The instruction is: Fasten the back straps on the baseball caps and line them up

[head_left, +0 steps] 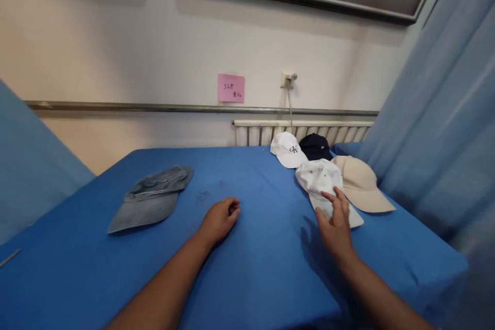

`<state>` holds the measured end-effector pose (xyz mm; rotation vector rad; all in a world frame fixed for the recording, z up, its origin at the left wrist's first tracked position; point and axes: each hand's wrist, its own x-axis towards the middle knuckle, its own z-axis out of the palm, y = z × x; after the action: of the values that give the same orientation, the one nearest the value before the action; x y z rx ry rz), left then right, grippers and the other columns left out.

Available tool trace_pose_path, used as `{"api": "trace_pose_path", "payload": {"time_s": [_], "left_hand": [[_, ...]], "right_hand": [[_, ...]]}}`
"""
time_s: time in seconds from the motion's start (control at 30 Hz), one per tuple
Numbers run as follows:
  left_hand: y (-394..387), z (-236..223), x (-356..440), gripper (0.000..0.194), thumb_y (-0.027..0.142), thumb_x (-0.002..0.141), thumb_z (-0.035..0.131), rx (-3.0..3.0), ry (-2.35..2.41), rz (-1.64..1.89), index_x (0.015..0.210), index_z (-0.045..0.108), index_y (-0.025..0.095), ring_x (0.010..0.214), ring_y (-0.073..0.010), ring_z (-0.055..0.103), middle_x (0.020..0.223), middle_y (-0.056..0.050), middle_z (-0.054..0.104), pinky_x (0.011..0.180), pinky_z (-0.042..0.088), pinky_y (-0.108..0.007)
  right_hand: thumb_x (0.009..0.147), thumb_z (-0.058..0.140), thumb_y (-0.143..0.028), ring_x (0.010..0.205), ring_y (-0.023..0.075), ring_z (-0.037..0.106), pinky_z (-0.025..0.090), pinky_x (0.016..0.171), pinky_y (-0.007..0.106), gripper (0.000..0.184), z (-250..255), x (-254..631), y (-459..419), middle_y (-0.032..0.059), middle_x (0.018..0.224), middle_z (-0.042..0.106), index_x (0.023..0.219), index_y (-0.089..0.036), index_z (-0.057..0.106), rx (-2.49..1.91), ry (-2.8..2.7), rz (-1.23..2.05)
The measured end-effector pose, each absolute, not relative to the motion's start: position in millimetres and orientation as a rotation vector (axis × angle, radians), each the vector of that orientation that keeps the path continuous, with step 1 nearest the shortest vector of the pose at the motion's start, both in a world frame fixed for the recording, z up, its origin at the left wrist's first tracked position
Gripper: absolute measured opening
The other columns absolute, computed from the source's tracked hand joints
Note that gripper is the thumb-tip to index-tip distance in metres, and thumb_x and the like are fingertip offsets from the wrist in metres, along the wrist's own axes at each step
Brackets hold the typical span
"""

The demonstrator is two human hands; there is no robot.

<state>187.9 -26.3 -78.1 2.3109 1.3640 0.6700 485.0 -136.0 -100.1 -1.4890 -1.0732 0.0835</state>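
My right hand (335,221) is over the near edge of a pale whitish-blue baseball cap (315,175), its fingers apart and nothing held; whether a fingertip touches the brim, I cannot tell. My left hand (220,219) rests on the blue cloth with its fingers curled in, and nothing shows in it. To its left lies a flattened grey-blue baseball cap (149,203), brim toward me. Around the pale cap are a beige cap (358,180) on its right, a white cap with black letters (286,148) behind it, and a dark navy cap (315,147).
A blue cloth covers the table (255,263). Blue curtains hang at the right (436,113) and left (34,165). Behind the table are a radiator (266,134), a metal rail (162,108), a plugged socket (287,81) and a pink note (231,88) on the wall.
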Motion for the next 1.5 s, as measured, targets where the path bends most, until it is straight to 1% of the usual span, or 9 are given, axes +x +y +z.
{"api": "trace_pose_path", "payload": {"time_s": [0.2, 0.33, 0.5, 0.77, 0.9, 1.03, 1.17, 1.4, 1.5], "left_hand": [[3.4, -73.0, 143.9, 0.037, 0.025, 0.084, 0.048, 2.360, 1.763, 0.833, 0.116, 0.059, 0.010, 0.111, -0.0308, 0.057, 0.118, -0.020, 0.063, 0.100, 0.040, -0.045], [20.2, -61.5, 96.6, 0.042, 0.026, 0.085, 0.046, 2.380, 2.203, 0.911, 0.122, 0.054, 0.008, 0.119, -0.0376, 0.049, 0.130, -0.024, 0.055, 0.102, 0.034, -0.051], [35.1, -57.0, 67.6, 0.050, 0.042, 0.081, 0.053, 2.235, 2.624, 0.524, 0.117, 0.058, 0.007, 0.106, -0.0406, 0.057, 0.110, -0.025, 0.066, 0.093, 0.038, -0.051], [53.9, -58.3, 61.2, 0.035, 0.035, 0.079, 0.052, 2.379, 2.506, 0.279, 0.101, 0.069, 0.012, 0.090, -0.0395, 0.065, 0.089, -0.021, 0.071, 0.080, 0.044, -0.049], [45.5, -58.4, 86.1, 0.040, 0.030, 0.076, 0.055, 2.523, 2.333, 0.547, 0.110, 0.066, 0.013, 0.097, -0.0380, 0.062, 0.096, -0.018, 0.071, 0.088, 0.042, -0.049], [14.7, -60.3, 132.7, 0.029, 0.016, 0.073, 0.053, 2.864, 1.726, 0.801, 0.099, 0.066, 0.018, 0.103, -0.0307, 0.061, 0.102, -0.011, 0.071, 0.103, 0.034, -0.047], [-4.6, -65.6, 163.4, 0.030, 0.006, 0.078, 0.045, 3.006, 1.334, 0.794, 0.090, 0.066, 0.023, 0.108, -0.0240, 0.060, 0.103, -0.004, 0.073, 0.112, 0.021, -0.047], [31.4, -79.4, 142.5, 0.042, 0.003, 0.078, 0.042, 2.615, 2.044, 0.639, 0.106, 0.067, 0.021, 0.132, -0.0377, 0.039, 0.137, -0.010, 0.057, 0.102, 0.030, -0.062], [27.1, -75.9, 142.3, 0.046, 0.005, 0.077, 0.043, 2.598, 1.983, 0.796, 0.117, 0.062, 0.019, 0.132, -0.0350, 0.040, 0.138, -0.012, 0.054, 0.104, 0.034, -0.057]], "right_hand": [[0.075, 0.056, -0.014, 0.133, 0.0253, 0.041, 0.031, 0.111, 0.045, 0.033, -88.6, 396.6, -74.5, 0.0095, 0.143, 0.042, 0.106, -0.022, 0.062, -1.331, -1.516, 0.412], [0.075, 0.055, -0.007, 0.118, 0.0237, 0.055, 0.040, 0.104, 0.042, 0.028, -114.8, 374.1, -48.1, 0.0119, 0.128, 0.056, 0.099, -0.019, 0.064, -1.425, -1.706, 0.573], [0.077, 0.058, -0.008, 0.116, 0.0214, 0.057, 0.043, 0.102, 0.040, 0.028, -126.3, 381.8, -51.1, 0.0071, 0.124, 0.061, 0.100, -0.023, 0.065, -1.218, -1.937, 0.632], [0.079, 0.057, -0.011, 0.119, 0.0241, 0.054, 0.041, 0.103, 0.042, 0.029, -117.4, 388.4, -57.5, 0.0084, 0.126, 0.059, 0.103, -0.023, 0.066, -1.234, -1.994, 0.672], [0.077, 0.058, -0.013, 0.118, 0.0240, 0.055, 0.040, 0.105, 0.041, 0.034, -124.9, 382.2, -56.2, 0.0093, 0.128, 0.058, 0.110, -0.022, 0.063, -1.234, -1.899, 0.692], [0.076, 0.056, -0.017, 0.104, 0.0217, 0.060, 0.048, 0.093, 0.037, 0.045, -136.3, 382.0, -41.4, 0.0131, 0.122, 0.057, 0.121, -0.017, 0.053, -1.342, -1.359, 0.678], [0.075, 0.057, -0.022, 0.112, 0.0227, 0.057, 0.047, 0.094, 0.035, 0.044, -138.7, 405.3, -17.2, 0.0131, 0.122, 0.057, 0.119, -0.017, 0.053, -1.379, -0.885, 0.656], [0.076, 0.056, -0.019, 0.097, 0.0212, 0.064, 0.049, 0.090, 0.037, 0.034, -143.5, 420.3, -4.9, 0.0082, 0.103, 0.067, 0.110, -0.018, 0.059, -1.400, -0.923, 0.782], [0.077, 0.055, -0.014, 0.098, 0.0197, 0.065, 0.049, 0.090, 0.035, 0.034, -143.7, 409.1, -12.1, 0.0074, 0.104, 0.068, 0.111, -0.018, 0.060, -1.446, -1.171, 0.764]]}}
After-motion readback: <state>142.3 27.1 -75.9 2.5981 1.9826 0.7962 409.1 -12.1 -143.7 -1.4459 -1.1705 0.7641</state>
